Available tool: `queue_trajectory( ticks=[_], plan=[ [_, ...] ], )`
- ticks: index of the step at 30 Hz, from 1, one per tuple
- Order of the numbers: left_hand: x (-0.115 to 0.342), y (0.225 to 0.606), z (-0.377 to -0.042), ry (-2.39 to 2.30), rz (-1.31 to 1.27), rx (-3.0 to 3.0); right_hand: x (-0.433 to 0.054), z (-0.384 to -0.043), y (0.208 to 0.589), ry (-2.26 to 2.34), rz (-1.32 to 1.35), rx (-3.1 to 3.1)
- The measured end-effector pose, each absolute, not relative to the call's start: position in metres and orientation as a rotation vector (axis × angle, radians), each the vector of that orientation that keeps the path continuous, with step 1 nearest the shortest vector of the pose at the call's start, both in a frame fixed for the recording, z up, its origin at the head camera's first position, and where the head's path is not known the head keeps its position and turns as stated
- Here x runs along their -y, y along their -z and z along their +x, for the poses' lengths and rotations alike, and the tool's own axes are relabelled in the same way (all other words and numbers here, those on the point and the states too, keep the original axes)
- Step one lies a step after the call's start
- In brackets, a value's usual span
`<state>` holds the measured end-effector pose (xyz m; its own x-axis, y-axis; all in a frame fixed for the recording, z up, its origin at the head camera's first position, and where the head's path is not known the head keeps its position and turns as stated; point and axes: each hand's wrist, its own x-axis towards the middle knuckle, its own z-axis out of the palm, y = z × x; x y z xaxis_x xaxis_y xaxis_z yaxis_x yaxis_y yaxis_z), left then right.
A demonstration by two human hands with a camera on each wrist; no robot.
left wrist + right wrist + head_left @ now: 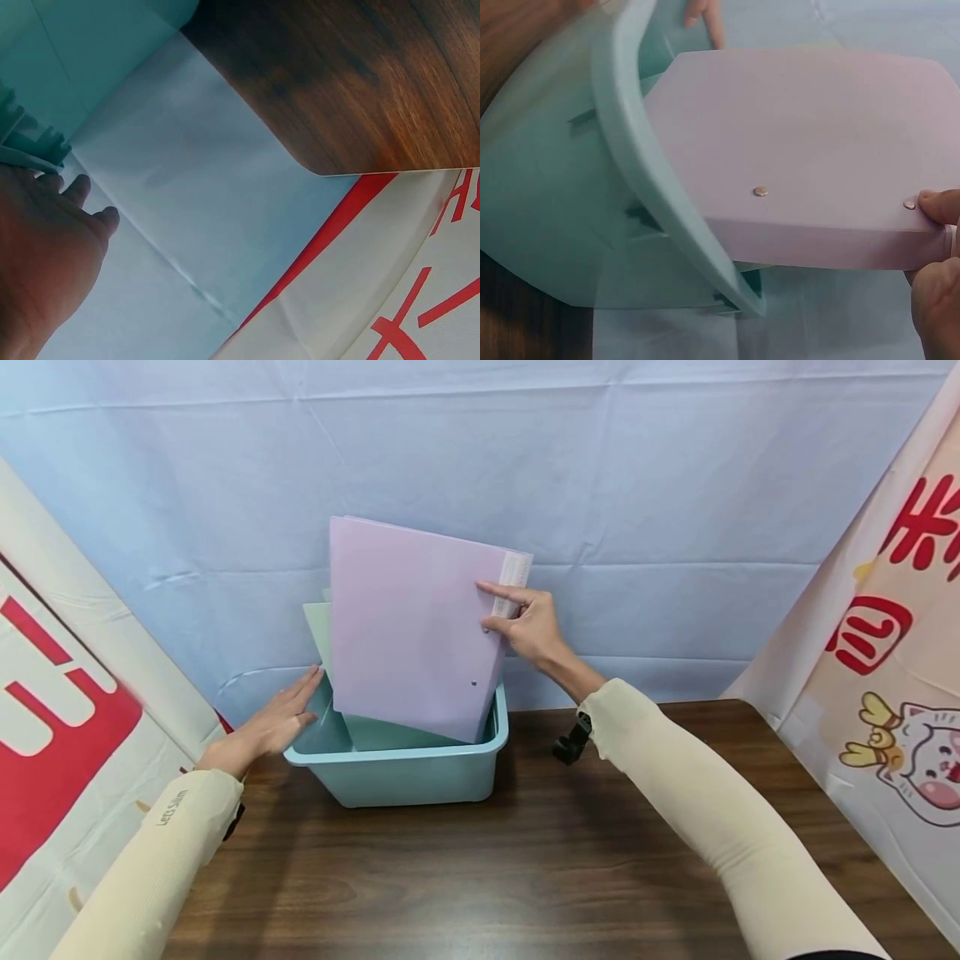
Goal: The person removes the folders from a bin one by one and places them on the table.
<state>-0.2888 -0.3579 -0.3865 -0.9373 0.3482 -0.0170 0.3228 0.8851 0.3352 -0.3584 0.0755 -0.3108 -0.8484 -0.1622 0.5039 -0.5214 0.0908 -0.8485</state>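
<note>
A lilac binder (416, 627) with metal rivets and a white spine label stands tilted, its lower part inside a teal plastic basin (397, 764). My right hand (531, 622) grips the binder at its spine side, with thumb and index finger on the front cover and the other fingers hidden behind. In the right wrist view, the thumb lies by a rivet on the lilac cover (802, 135). Pale green folders (318, 631) stand behind the binder, mostly hidden. At the basin's left end, my left hand (281, 714) has its fingers extended, fingertips close to the green folder.
The basin sits on a dark wooden table (525, 877) near its back edge. Behind hangs a pale blue cloth (675, 510). Printed banners flank the table, with red shapes on the left one (60, 735) and a cartoon figure on the right one (907, 693).
</note>
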Motion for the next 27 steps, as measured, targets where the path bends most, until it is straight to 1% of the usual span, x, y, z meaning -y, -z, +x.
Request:
queue_trajectory(
  ticks=[19, 27],
  plan=[
    [0.358, 0.388, -0.291, -0.503, 0.538, -2.978, -0.093, -0.352, 0.291, -2.085, 0.495, 1.871],
    [0.359, 0.388, -0.294, -0.504, 0.525, -2.98, -0.104, -0.353, 0.29, -2.331, 0.452, 1.657]
  ],
)
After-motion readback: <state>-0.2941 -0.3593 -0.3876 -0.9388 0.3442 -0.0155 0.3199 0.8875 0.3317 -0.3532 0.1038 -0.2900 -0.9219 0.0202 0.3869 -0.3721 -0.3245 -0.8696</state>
